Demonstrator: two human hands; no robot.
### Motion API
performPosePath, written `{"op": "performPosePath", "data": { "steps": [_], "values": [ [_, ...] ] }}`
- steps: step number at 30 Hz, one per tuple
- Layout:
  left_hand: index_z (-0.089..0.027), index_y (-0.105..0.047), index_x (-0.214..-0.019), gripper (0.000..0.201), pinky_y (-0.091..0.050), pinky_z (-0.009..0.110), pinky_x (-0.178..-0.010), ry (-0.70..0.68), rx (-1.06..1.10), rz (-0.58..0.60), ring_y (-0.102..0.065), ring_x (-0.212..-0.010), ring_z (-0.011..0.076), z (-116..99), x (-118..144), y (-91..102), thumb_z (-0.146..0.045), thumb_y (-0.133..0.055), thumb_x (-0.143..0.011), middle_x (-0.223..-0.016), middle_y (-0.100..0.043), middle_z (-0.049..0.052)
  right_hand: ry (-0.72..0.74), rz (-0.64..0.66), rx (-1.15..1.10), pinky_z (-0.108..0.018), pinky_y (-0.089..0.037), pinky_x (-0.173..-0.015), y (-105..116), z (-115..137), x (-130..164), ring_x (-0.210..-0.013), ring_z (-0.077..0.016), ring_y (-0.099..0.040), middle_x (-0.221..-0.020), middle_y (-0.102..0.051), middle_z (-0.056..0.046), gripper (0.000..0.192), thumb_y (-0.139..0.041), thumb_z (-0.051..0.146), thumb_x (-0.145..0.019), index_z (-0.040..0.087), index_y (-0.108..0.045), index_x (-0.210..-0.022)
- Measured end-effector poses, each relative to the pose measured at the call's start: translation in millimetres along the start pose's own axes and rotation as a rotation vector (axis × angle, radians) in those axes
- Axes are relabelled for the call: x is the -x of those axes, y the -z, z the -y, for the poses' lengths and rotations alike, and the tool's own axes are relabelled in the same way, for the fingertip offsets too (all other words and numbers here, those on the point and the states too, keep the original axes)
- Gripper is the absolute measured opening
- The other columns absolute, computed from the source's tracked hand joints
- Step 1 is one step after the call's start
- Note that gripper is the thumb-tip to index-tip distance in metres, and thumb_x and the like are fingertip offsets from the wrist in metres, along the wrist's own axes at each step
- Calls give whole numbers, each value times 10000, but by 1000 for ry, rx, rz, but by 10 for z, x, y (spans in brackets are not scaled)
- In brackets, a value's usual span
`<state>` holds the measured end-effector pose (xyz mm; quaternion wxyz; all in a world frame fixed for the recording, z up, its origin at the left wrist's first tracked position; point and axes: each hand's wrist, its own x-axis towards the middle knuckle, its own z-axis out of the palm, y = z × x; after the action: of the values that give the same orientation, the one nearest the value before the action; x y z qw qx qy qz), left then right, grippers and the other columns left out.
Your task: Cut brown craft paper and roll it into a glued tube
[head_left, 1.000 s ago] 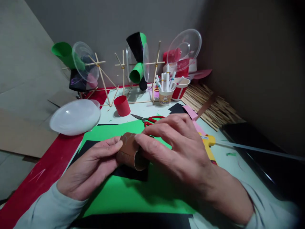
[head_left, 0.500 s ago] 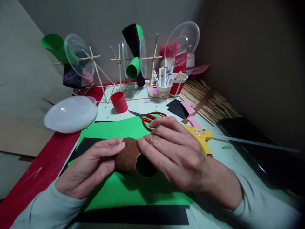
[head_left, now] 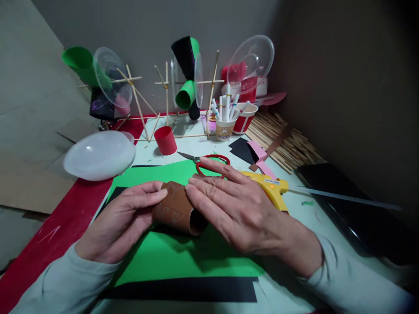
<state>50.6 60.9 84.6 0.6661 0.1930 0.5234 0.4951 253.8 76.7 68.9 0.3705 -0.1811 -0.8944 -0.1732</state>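
Flattened now, right hand (head_left: 242, 209) fingers press the brown paper tube (head_left: 176, 208); left hand (head_left: 121, 222) pinches it.

1. Landmark: brown paper tube (head_left: 176, 208), lying on its side over a green paper sheet (head_left: 183, 257), open end facing the viewer's right.
2. Left hand (head_left: 121, 222) just left of the tube, fingertips (head_left: 160, 193) pressed on its upper left wall.
3. Right hand (head_left: 242, 209) just right of the tube, fingers laid flat across its top.
4. Red-handled scissors (head_left: 209, 160) lie beyond the tube, partly under the right hand's fingers.
5. Yellow glue gun (head_left: 273, 189) to the tube's right, behind the right hand.
6. Red paper cylinder (head_left: 165, 140) stands upright well beyond the tube.
7. White dome lid (head_left: 99, 155) far left of the tube.
8. Cup of markers (head_left: 224, 126) farther back, right of the red cylinder.
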Motion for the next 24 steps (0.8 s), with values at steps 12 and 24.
{"op": "performPosePath", "data": {
  "steps": [12,24],
  "values": [
    [-136,-716,-756,119,-586,194,-647,-121,-106,59,-658,-712,142,-25,45,79,-25,-690,-790,-826,-726,55,-128,-99,-318,-490,-542,-1073,-23,-33,69,-1098,-233,-745,-1152,-775,-176,291,-461,27,-976,54,-683,-1162],
    [-195,-738,-760,155,-557,150,-785,-426,-33,-17,-673,-809,121,-34,-23,113,-52,-711,-812,-800,-731,-14,-767,-41,-616,-230,-411,-530,44,68,-57,-524,-94,-547,-622,-618,30,388,-446,294,-1055,189,-642,-737]
  ]
}}
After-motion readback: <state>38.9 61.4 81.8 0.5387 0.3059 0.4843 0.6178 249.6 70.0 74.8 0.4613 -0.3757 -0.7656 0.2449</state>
